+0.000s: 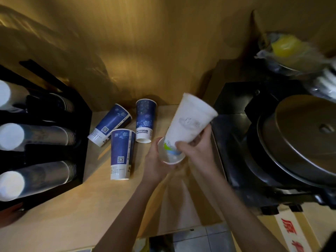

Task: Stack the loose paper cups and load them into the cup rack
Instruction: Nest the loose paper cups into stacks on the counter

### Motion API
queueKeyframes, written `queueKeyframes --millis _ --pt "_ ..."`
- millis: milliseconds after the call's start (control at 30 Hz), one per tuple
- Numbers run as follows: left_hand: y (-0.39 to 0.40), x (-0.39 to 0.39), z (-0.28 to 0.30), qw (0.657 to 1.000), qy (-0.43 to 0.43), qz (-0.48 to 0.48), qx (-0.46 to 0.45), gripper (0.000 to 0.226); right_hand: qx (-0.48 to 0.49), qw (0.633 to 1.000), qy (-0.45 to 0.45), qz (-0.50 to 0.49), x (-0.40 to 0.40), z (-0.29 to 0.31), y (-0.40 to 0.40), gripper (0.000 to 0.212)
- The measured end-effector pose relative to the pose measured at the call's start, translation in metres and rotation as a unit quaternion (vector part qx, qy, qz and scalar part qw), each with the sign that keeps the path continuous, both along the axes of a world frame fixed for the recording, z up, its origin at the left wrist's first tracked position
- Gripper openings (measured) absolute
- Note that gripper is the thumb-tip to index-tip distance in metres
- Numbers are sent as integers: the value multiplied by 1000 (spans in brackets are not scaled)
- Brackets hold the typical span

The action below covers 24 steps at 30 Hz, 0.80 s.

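My right hand (195, 152) grips a tall white paper cup (190, 118), tilted with its mouth up and to the right. Its base enters a second white cup (168, 155), whose rim faces me and which my left hand (154, 160) holds from the left. Three blue paper cups lie on their sides on the wooden counter: one slanted near the rack (111, 124), one nearer me (121, 153), one by the wall (145, 120). The black cup rack (80, 128) stands at the left with three rows of stacked cups (36, 137).
A black machine with a round metal lid (300, 139) fills the right side, close to my right hand. Behind it sits a bag with something yellow (283, 44). The wooden wall (145, 42) closes the back. A cardboard box with red print (291, 235) is at lower right.
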<state>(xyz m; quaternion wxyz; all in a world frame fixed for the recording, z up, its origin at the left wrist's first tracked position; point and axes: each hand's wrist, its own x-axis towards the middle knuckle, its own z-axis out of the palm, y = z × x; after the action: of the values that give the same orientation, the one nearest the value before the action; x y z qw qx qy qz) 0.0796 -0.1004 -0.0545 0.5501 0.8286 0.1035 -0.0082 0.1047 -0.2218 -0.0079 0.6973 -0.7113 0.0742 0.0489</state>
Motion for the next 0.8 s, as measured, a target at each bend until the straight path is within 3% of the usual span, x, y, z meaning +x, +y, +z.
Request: queueKeyframes --millis 67,167,433,667,800 --pt "1 1 -1 1000 14 -14 5 90 -60 998 -17 25 -10 -15 5 102" --pt "1 5 -5 999 31 -18 19 91 -131 990 -28 42 -19 -29 8 99" --pt "0 5 -7 996 34 0 78 91 -152 985 -13 76 -28 -37 1 113" --pt "-1 4 -5 995 14 -14 94 95 -263 956 -69 111 -29 -34 -6 81" --pt "-19 4 3 998 -5 -40 57 106 -265 962 -49 45 -25 -28 -26 77"
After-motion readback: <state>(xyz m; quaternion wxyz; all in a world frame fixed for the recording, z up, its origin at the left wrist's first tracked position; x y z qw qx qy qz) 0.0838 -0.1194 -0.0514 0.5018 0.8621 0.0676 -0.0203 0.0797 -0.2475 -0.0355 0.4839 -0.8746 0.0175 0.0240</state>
